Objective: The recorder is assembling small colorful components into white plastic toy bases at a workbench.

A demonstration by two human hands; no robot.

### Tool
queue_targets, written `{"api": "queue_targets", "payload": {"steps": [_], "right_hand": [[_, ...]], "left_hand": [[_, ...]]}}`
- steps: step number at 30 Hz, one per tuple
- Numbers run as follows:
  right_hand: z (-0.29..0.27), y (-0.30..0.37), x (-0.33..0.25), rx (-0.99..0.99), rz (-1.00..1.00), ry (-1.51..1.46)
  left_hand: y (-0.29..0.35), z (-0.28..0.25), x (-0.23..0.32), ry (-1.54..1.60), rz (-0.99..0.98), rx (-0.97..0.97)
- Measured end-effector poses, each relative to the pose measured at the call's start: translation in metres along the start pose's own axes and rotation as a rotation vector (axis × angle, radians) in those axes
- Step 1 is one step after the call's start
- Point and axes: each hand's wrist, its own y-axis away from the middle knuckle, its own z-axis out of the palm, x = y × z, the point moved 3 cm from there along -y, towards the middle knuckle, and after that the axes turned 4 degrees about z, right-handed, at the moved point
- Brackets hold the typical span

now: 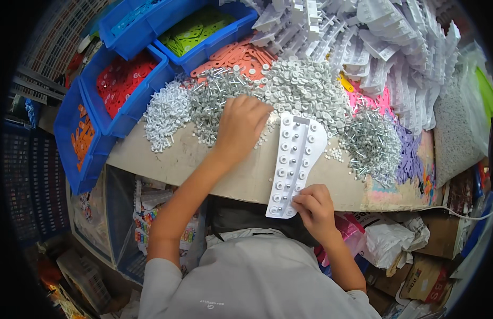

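Right hand [316,210] bends over the lower end of a white tray [320,137], thumb and fingers drawn together at its near right edge; whether they pinch a small part or only the edge, I cannot tell. Most of the tray lies to that hand's left and beyond it, tilted slightly, with white rings in two rows and metal pins [293,149] along the middle channel; the fingers cover part of the right row. Left hand [244,125], beyond the tray's left edge, is curled palm down at the heaps; its fingertips are hard to make out, so I cannot tell whether they grasp anything. Just past it spread silver pins [220,87] and, to its right, white round pieces [302,85]. Farther beyond its left side stand blue bins [143,103]; well past the right hand, stacked white plastic parts [406,32] are cut off above.
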Motion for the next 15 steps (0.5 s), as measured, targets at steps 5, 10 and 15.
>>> {"api": "queue_targets", "payload": {"steps": [5, 10, 15], "right_hand": [[-0.001, 0.003, -0.001, 0.028, -0.072, 0.045], [-0.004, 0.001, -0.001, 0.009, -0.06, 0.018], [-0.012, -0.006, -0.004, -0.011, -0.114, 0.025]], "left_hand": [[-0.018, 0.027, -0.024, -0.148, 0.11, -0.099], [-0.026, 0.031, -0.02, -0.152, 0.115, -0.129], [-0.028, 0.033, -0.023, -0.123, 0.069, -0.174]]}}
